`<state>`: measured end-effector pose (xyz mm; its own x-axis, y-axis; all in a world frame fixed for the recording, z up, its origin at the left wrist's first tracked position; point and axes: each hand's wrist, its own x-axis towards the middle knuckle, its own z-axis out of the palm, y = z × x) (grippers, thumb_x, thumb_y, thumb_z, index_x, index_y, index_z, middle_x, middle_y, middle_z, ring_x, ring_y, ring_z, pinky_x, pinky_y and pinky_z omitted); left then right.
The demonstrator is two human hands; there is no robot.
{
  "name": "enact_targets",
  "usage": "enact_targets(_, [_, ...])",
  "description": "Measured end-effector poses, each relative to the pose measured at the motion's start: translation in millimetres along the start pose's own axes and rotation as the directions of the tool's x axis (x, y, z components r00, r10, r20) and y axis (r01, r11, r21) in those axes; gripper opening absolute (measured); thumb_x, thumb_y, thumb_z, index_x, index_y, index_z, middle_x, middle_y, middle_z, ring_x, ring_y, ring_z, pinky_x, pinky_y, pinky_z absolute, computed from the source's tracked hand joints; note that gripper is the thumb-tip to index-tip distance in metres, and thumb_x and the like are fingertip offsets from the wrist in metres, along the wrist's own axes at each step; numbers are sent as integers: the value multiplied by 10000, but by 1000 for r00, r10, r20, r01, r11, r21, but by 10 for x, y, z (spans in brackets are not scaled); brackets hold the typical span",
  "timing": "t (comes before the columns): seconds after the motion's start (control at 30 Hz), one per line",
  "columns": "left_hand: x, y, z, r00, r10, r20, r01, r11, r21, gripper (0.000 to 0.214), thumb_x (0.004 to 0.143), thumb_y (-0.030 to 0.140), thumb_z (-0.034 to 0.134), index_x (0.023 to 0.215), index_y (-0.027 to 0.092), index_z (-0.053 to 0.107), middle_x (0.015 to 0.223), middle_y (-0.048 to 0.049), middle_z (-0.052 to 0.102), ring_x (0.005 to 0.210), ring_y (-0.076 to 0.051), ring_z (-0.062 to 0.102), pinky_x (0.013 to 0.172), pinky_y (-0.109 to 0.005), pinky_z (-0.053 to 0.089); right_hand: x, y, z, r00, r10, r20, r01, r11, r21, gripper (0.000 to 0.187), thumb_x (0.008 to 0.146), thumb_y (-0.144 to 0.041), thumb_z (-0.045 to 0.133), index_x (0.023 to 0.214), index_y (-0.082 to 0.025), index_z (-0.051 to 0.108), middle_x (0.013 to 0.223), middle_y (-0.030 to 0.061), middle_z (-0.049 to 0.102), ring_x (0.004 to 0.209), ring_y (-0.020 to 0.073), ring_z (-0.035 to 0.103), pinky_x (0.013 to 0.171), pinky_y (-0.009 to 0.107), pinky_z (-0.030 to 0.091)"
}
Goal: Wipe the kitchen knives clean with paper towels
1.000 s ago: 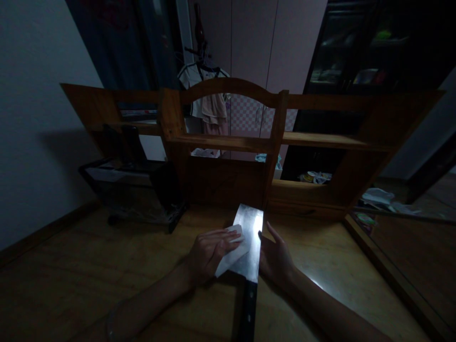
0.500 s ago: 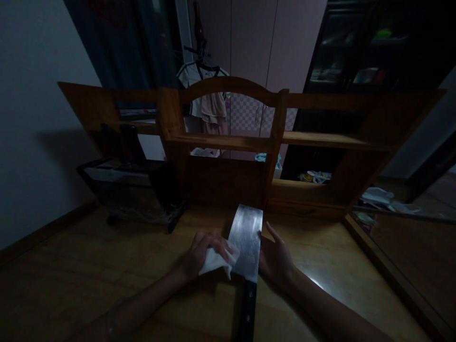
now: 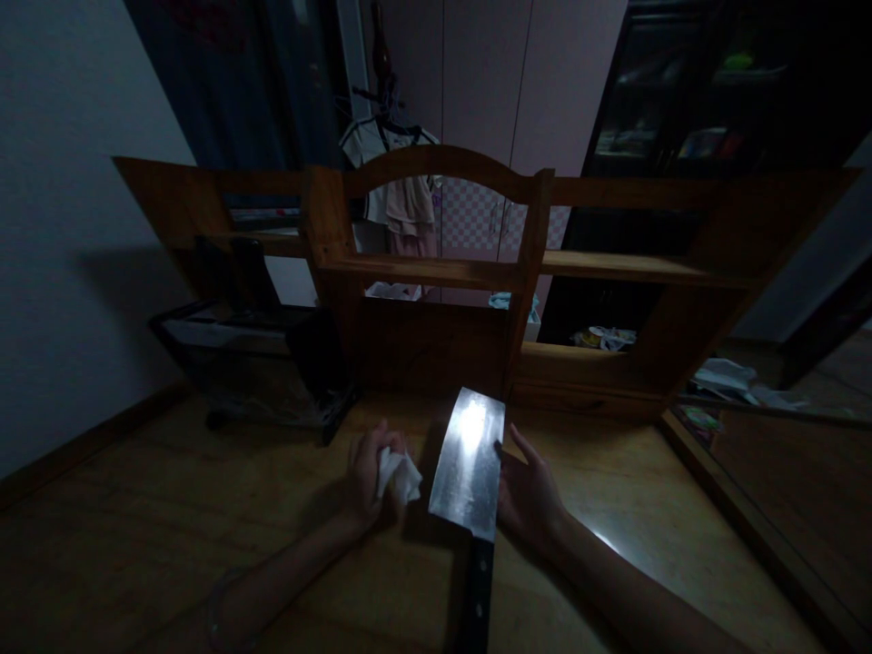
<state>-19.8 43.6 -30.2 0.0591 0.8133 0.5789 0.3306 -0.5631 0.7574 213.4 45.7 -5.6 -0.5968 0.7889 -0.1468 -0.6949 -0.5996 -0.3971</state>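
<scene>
A cleaver (image 3: 469,463) with a broad shiny blade and a black riveted handle is held over the table, handle end toward me. My right hand (image 3: 531,490) grips it at the blade's right edge; the thumb is raised and the other fingers are mostly hidden behind the blade. Left of the blade, apart from it, my left hand (image 3: 371,477) is closed on a crumpled white tissue (image 3: 401,474). That hand is a little blurred.
On the left of the wooden table (image 3: 272,527) stands a black knife rack (image 3: 252,354) with dark handles upright in it. A wooden shelf unit (image 3: 429,271) runs across the back. A raised wooden edge (image 3: 736,518) borders the right side.
My left hand has moved left with the tissue, off the blade. The cleaver has tilted slightly and now shows a bright reflection; my right hand has stayed about where it was.
</scene>
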Motion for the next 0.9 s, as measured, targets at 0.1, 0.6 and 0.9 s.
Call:
enact_targets(0.1, [90,133,-36,991,-44,-128,46,999,11,471,950,476,317,1056,164,653,1096,-83,672,1063,-246,596,956,-411,453,6,8,-12,1000,9,21,-9,1000,30,381,931,-469,458,1043,-138,608,955,89,709,911,233,663,890,400,459])
enact_targets(0.6, [177,412,59,827,204,524,-276,959,62,458,990,237,214,1316,242,536,1397,-9,493,1365,-198,340,1161,-503,159,72,23,-104,997,-1,73,5,998,-59,473,923,-514,422,1143,-126,580,972,114,700,903,260,658,857,447,466])
enact_targets(0.9, [109,495,105,692,331,642,-283,942,-181,536,997,269,185,1025,219,718,1124,-26,694,1144,-185,588,1049,-414,368,58,21,-106,999,18,32,-15,997,-80,445,906,-517,468,1080,-129,596,954,104,701,880,248,658,831,419,481])
